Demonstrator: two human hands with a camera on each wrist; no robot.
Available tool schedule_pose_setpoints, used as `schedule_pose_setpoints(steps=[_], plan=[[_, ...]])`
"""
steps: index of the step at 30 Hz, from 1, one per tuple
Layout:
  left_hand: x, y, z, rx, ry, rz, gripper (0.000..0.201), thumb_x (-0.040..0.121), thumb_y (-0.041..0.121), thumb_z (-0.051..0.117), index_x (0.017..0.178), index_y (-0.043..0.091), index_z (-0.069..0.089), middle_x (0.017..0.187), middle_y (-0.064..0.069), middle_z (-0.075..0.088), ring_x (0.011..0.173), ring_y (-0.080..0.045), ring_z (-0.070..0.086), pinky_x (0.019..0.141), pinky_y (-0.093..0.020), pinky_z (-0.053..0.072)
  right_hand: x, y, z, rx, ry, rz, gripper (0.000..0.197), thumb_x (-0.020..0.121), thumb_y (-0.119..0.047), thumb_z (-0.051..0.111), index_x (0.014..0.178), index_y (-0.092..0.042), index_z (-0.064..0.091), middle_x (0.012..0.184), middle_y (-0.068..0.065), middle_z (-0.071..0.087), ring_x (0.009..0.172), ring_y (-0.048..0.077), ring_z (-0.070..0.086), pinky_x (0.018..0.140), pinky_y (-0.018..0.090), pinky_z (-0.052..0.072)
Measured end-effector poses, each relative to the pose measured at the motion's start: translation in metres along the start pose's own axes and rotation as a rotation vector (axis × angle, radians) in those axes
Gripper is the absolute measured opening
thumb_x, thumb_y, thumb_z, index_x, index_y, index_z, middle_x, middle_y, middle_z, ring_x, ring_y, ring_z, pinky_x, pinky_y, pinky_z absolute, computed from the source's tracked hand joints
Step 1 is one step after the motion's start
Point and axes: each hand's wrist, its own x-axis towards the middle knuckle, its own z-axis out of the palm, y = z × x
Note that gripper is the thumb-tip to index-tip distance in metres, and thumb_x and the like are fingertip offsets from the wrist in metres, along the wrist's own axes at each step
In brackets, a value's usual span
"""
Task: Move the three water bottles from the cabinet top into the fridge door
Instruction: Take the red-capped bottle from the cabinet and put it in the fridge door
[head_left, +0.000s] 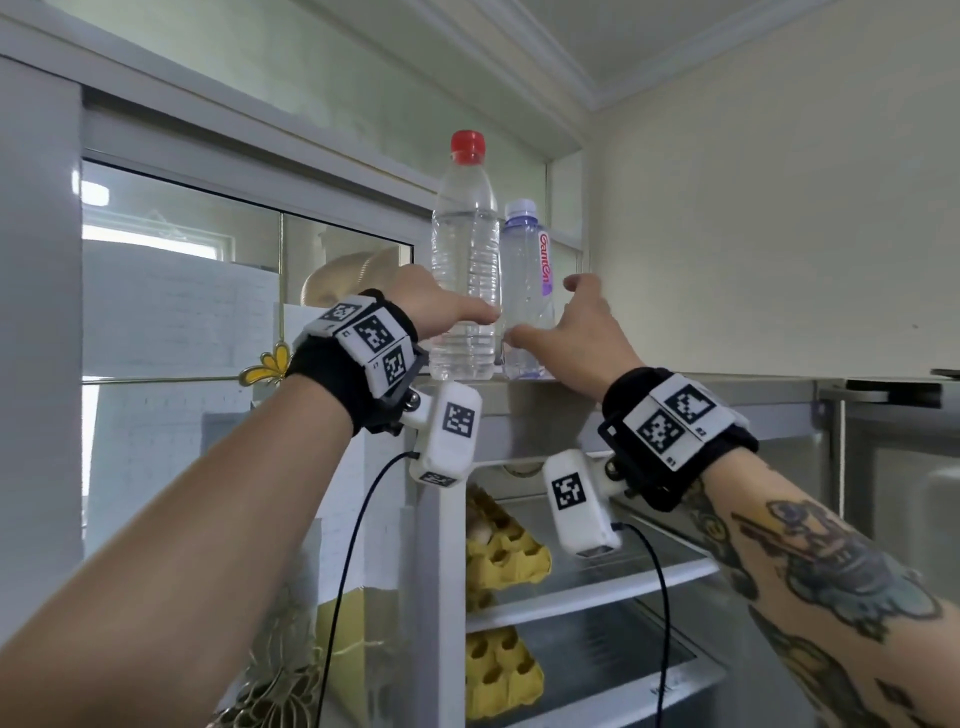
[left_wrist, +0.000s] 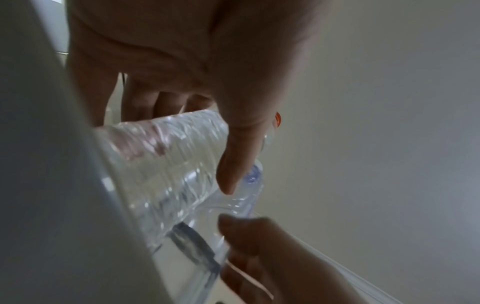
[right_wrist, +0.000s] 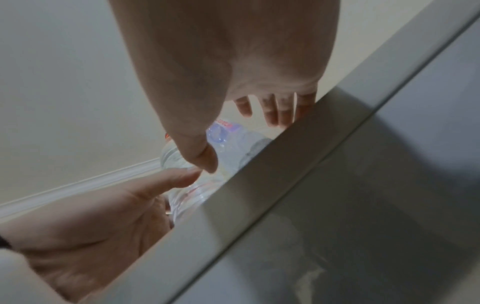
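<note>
Two water bottles stand side by side on the cabinet top (head_left: 675, 387). The taller clear one has a red cap (head_left: 464, 244); the shorter one has a pale purple cap (head_left: 522, 270). My left hand (head_left: 457, 312) wraps the red-capped bottle (left_wrist: 166, 164) low down, with its thumb (left_wrist: 239, 154) across the front and its fingers behind. My right hand (head_left: 540, 312) is spread open round the purple-capped bottle (right_wrist: 233, 139), thumb on one side and fingers on the other, apart from it. No other bottle is in view.
Below the top the fridge is open, with glass shelves (head_left: 597, 577) and yellow egg cartons (head_left: 504, 551). A glass-fronted cabinet (head_left: 208, 291) stands at the left and a grey door panel (head_left: 893, 467) at the right. A wall rises close behind the bottles.
</note>
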Motion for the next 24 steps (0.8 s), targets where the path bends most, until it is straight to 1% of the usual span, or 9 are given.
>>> schedule_pose_setpoints(steps=[2, 5, 8, 11, 13, 15, 18, 22, 24], plan=[[-0.017, 0.008, -0.006, -0.037, 0.000, 0.026, 0.088, 0.026, 0.066, 0.077, 0.103, 0.025, 0.070, 0.094, 0.003, 0.075, 0.083, -0.022, 0.073, 0.072, -0.043, 0.061, -0.005, -0.004, -0.005, 0.030, 0.092, -0.028, 0.084, 0.078, -0.035, 0.072, 0.144, -0.013, 0.027, 0.142, 0.012, 0.037, 0.131, 0.027, 0.040, 0.106, 0.039, 0.038], [-0.041, 0.025, -0.014, -0.145, -0.031, 0.076, 0.069, 0.042, 0.049, 0.086, 0.103, 0.021, 0.071, 0.094, 0.002, 0.076, 0.085, -0.019, 0.074, 0.073, -0.040, 0.061, -0.017, -0.012, -0.020, 0.081, 0.229, -0.116, 0.070, 0.080, -0.034, 0.068, 0.139, -0.014, 0.035, 0.137, 0.007, 0.037, 0.130, 0.023, 0.038, 0.109, 0.038, 0.035], [-0.061, 0.043, -0.016, -0.243, -0.026, 0.164, 0.049, 0.061, 0.034, 0.087, 0.106, 0.023, 0.070, 0.095, 0.006, 0.075, 0.085, -0.011, 0.073, 0.061, -0.027, 0.059, -0.032, -0.019, -0.040, 0.183, 0.232, -0.155, 0.062, 0.084, -0.038, 0.066, 0.136, -0.016, 0.039, 0.130, 0.002, 0.046, 0.122, 0.016, 0.046, 0.103, 0.031, 0.041], [-0.089, 0.061, -0.002, -0.311, -0.113, 0.234, 0.055, 0.054, 0.041, 0.085, 0.105, 0.026, 0.071, 0.096, 0.009, 0.076, 0.086, -0.009, 0.073, 0.066, -0.031, 0.060, -0.056, -0.025, -0.065, 0.306, 0.186, -0.158, 0.059, 0.086, -0.049, 0.062, 0.134, -0.020, 0.043, 0.117, -0.004, 0.058, 0.106, 0.009, 0.060, 0.089, 0.027, 0.049], [-0.108, 0.072, 0.021, -0.355, -0.190, 0.247, 0.055, 0.052, 0.036, 0.085, 0.103, 0.023, 0.069, 0.095, 0.006, 0.076, 0.085, -0.013, 0.074, 0.071, -0.038, 0.061, -0.076, -0.021, -0.083, 0.281, 0.184, -0.170, 0.055, 0.087, -0.049, 0.061, 0.131, -0.020, 0.045, 0.110, -0.008, 0.062, 0.096, 0.002, 0.064, 0.080, 0.022, 0.052], [-0.123, 0.082, 0.050, -0.376, -0.243, 0.256, 0.063, 0.049, 0.032, 0.081, 0.108, 0.019, 0.063, 0.097, 0.001, 0.073, 0.084, -0.016, 0.073, 0.072, -0.043, 0.061, -0.094, -0.012, -0.100, 0.260, 0.208, -0.161, 0.042, 0.087, -0.039, 0.067, 0.119, -0.020, 0.048, 0.100, -0.010, 0.064, 0.082, -0.005, 0.064, 0.066, 0.013, 0.049], [-0.138, 0.088, 0.101, -0.410, -0.347, 0.274, 0.075, 0.052, 0.035, 0.086, 0.120, 0.016, 0.058, 0.100, 0.002, 0.072, 0.083, -0.014, 0.073, 0.071, -0.040, 0.062, -0.120, 0.015, -0.125, 0.210, 0.236, -0.072, 0.039, 0.082, -0.027, 0.073, 0.113, -0.019, 0.050, 0.093, -0.009, 0.065, 0.072, -0.007, 0.065, 0.057, 0.010, 0.048], [-0.172, 0.092, 0.179, -0.470, -0.488, 0.276, 0.063, 0.057, 0.033, 0.089, 0.110, 0.017, 0.061, 0.090, 0.012, 0.069, 0.076, 0.005, 0.066, 0.064, -0.015, 0.052, -0.153, 0.064, -0.164, -0.050, 0.227, 0.121, 0.052, 0.074, -0.033, 0.078, 0.117, -0.017, 0.052, 0.093, -0.010, 0.068, 0.077, -0.003, 0.067, 0.065, 0.019, 0.054], [-0.186, 0.092, 0.217, -0.469, -0.565, 0.291, 0.064, 0.054, 0.034, 0.090, 0.110, 0.017, 0.065, 0.092, 0.010, 0.072, 0.080, 0.001, 0.068, 0.073, -0.023, 0.057, -0.165, 0.087, -0.181, -0.173, 0.201, 0.221, 0.056, 0.069, -0.036, 0.080, 0.116, -0.018, 0.054, 0.097, -0.010, 0.069, 0.085, 0.002, 0.067, 0.073, 0.024, 0.055]])
